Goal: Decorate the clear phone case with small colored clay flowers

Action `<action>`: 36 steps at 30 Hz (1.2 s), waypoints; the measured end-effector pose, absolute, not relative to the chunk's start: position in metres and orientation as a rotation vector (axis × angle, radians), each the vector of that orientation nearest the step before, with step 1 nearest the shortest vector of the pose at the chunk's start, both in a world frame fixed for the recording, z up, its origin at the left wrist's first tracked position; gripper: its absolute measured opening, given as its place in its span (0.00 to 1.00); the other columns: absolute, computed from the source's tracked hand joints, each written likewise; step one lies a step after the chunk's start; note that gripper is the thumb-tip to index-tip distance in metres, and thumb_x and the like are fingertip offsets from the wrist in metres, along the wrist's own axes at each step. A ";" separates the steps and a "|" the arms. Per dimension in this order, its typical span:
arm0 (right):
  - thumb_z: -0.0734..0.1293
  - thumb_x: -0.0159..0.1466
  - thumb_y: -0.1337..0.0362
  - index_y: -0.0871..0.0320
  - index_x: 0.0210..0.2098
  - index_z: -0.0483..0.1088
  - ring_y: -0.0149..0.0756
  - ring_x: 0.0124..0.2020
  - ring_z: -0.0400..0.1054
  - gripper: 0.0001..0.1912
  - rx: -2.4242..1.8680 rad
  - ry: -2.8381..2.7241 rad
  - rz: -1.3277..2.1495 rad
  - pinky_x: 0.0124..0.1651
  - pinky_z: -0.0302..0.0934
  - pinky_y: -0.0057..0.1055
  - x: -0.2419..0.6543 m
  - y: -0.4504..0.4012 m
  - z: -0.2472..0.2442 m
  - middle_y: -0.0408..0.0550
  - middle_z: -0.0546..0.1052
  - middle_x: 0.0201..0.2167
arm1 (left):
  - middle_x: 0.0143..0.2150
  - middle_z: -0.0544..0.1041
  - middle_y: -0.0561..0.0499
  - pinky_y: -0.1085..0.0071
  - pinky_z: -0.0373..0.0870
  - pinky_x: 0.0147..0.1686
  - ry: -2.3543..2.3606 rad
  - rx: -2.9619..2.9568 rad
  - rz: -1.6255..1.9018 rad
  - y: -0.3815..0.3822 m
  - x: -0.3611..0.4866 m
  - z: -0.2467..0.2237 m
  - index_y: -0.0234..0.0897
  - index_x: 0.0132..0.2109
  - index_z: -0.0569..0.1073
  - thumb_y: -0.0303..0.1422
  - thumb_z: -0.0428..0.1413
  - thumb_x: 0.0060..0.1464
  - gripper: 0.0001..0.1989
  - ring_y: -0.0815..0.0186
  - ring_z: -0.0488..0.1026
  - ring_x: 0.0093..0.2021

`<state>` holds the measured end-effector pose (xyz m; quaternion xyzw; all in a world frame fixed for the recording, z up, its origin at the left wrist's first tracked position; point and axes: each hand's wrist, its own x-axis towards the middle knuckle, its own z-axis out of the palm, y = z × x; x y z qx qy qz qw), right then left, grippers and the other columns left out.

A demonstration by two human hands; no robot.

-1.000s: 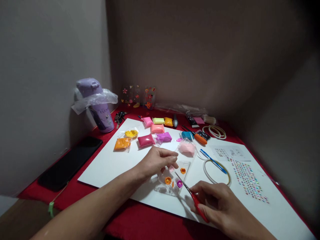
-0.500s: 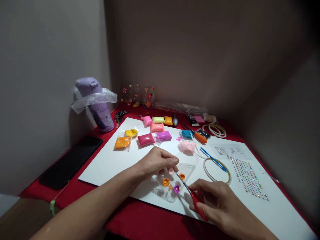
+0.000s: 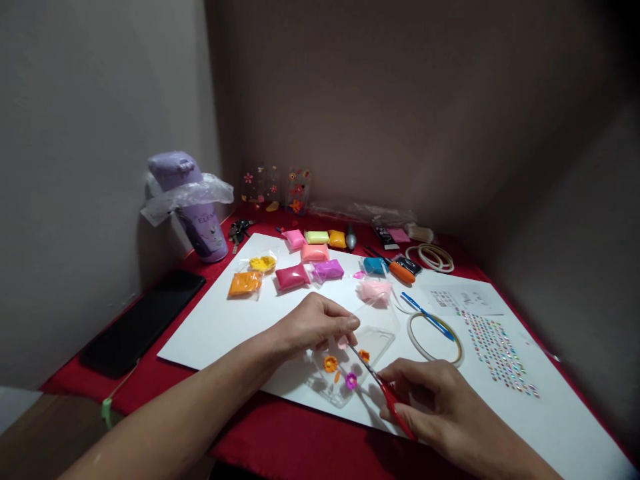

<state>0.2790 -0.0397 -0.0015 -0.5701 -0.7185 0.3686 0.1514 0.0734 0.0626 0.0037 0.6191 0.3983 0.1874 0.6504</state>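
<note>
My right hand (image 3: 433, 400) holds red-handled scissors (image 3: 395, 405), their thin metal blades pointing up and left to my left fingertips. My left hand (image 3: 317, 323) pinches a small pale pink piece (image 3: 343, 342) at the blade tips. Beneath both hands a clear phone case (image 3: 340, 399) lies on the white board (image 3: 220, 333). On the case sit an orange flower (image 3: 331, 364), a second orange flower (image 3: 365, 356) partly behind the blades, and a purple flower (image 3: 351, 381). A small orange piece (image 3: 337, 377) lies between the flowers.
Colourful clay packets (image 3: 293, 277) lie across the board's back. To the right are a blue tool (image 3: 427, 317), a ring (image 3: 413, 343) and a gem sheet (image 3: 500, 353). A black phone (image 3: 143, 323) and a purple cup (image 3: 203, 230) stand at left, on the red cloth (image 3: 280, 443).
The clear case and its flowers have shifted slightly beneath my hands. My hands keep nearly the same pose, with the pink piece still at the scissor tips.
</note>
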 end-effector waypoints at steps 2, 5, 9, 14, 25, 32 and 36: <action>0.65 0.59 0.63 0.56 0.32 0.73 0.29 0.24 0.60 0.05 -1.642 -2.062 1.057 0.26 0.52 0.25 0.279 -0.040 -0.001 0.40 0.71 0.21 | 0.18 0.69 0.53 0.78 0.52 0.16 0.908 1.411 0.414 0.062 0.073 0.004 0.28 0.30 0.79 0.40 0.58 0.52 0.16 0.77 0.59 0.15; 0.65 0.59 0.64 0.56 0.31 0.72 0.29 0.24 0.61 0.04 -1.657 -2.076 1.043 0.26 0.52 0.25 0.279 -0.040 -0.003 0.40 0.70 0.21 | 0.19 0.69 0.53 0.78 0.52 0.15 0.902 1.419 0.410 0.062 0.072 0.003 0.28 0.31 0.79 0.40 0.57 0.52 0.16 0.77 0.58 0.14; 0.64 0.59 0.65 0.56 0.32 0.73 0.30 0.24 0.62 0.05 -1.653 -2.080 1.033 0.26 0.53 0.25 0.279 -0.040 -0.006 0.40 0.71 0.21 | 0.19 0.70 0.53 0.79 0.52 0.15 0.864 1.416 0.415 0.063 0.071 -0.003 0.29 0.31 0.79 0.39 0.57 0.53 0.16 0.77 0.60 0.15; 0.65 0.58 0.66 0.56 0.32 0.74 0.29 0.24 0.62 0.06 -1.630 -2.069 1.037 0.26 0.54 0.25 0.280 -0.040 -0.006 0.41 0.72 0.21 | 0.19 0.70 0.53 0.79 0.52 0.14 0.846 1.424 0.421 0.065 0.071 -0.009 0.29 0.32 0.79 0.40 0.57 0.53 0.16 0.77 0.58 0.14; 0.63 0.59 0.66 0.56 0.32 0.74 0.31 0.26 0.64 0.07 -1.620 -2.083 1.030 0.27 0.55 0.24 0.280 -0.039 -0.004 0.42 0.74 0.24 | 0.19 0.69 0.54 0.79 0.52 0.14 0.874 1.432 0.396 0.064 0.072 -0.003 0.28 0.31 0.79 0.39 0.57 0.53 0.15 0.78 0.58 0.14; 0.65 0.59 0.65 0.56 0.35 0.74 0.30 0.26 0.65 0.07 -1.652 -2.082 1.022 0.28 0.56 0.24 0.283 -0.040 0.001 0.41 0.74 0.23 | 0.18 0.70 0.53 0.79 0.51 0.14 0.884 1.356 0.483 0.065 0.073 -0.002 0.28 0.30 0.79 0.38 0.58 0.52 0.14 0.78 0.57 0.13; 0.65 0.58 0.64 0.54 0.37 0.74 0.31 0.27 0.65 0.08 -1.667 -2.065 1.017 0.29 0.57 0.24 0.284 -0.042 0.006 0.41 0.74 0.25 | 0.19 0.71 0.52 0.79 0.56 0.16 0.883 1.241 0.581 0.068 0.073 -0.008 0.29 0.29 0.78 0.38 0.60 0.51 0.13 0.76 0.63 0.18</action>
